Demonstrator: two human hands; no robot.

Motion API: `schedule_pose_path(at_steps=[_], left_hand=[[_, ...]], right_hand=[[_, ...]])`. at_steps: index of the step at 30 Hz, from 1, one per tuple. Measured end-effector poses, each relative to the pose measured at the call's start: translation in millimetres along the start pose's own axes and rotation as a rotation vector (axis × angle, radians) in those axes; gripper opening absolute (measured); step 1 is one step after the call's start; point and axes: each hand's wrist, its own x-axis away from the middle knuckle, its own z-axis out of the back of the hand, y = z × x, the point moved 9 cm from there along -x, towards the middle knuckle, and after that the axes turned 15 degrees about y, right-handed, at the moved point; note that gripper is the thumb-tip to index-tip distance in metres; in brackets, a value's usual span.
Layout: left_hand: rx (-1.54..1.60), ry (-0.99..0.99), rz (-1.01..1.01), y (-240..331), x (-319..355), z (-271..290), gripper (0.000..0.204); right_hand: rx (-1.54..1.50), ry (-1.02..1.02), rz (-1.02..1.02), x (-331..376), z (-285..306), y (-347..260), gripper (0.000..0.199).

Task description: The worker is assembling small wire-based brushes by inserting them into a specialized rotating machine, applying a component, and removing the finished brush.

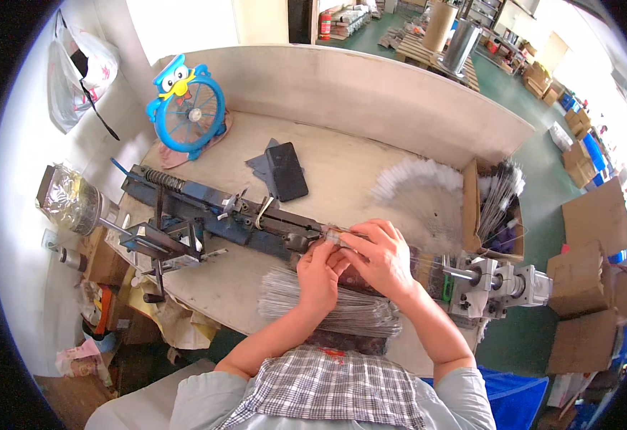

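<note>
Both my hands meet at the right end of a long dark metal fixture (256, 211). My left hand (318, 278) is closed, its thumb and fingers pinched together near a small pale piece (333, 236). From the other side my right hand (381, 259) is also closed, with its fingertips on that same piece. What kind of thing it is, I cannot make out. Just below my hands lies a thick bundle of thin grey wires (328, 308). White-tipped wire brushes (421, 190) are fanned out beyond my right hand.
A black phone (287, 172) rests on a grey cloth behind the fixture. A blue cartoon fan (190, 115) stands at the back left. An open carton (471, 208) holds more wire brushes at right, near a motor assembly (500, 283). A crank handle (154, 297) juts out at left.
</note>
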Motion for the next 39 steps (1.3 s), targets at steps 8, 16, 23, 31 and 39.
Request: schedule_pose_path(at_steps=[8, 16, 23, 31, 39], left_hand=[[-0.054, -0.004, -0.044, 3, 2, -5, 0.016], [-0.090, 0.002, -0.079, 3, 2, -3, 0.016], [0.027, -0.008, -0.001, -1, -3, 3, 0.013], [-0.005, -0.037, -0.043, -2, -4, 1, 0.013], [-0.072, 0.018, -0.042, 2, 2, -4, 0.016]], right_hand=[[-0.005, 0.033, 0.013, 2, 3, 3, 0.022], [0.000, 0.063, -0.003, 0, 1, -5, 0.025], [0.001, 0.071, -0.003, -1, -1, -7, 0.023], [0.010, 0.104, 0.021, -2, 8, -7, 0.023], [0.029, 0.154, 0.036, 4, 11, -2, 0.022]])
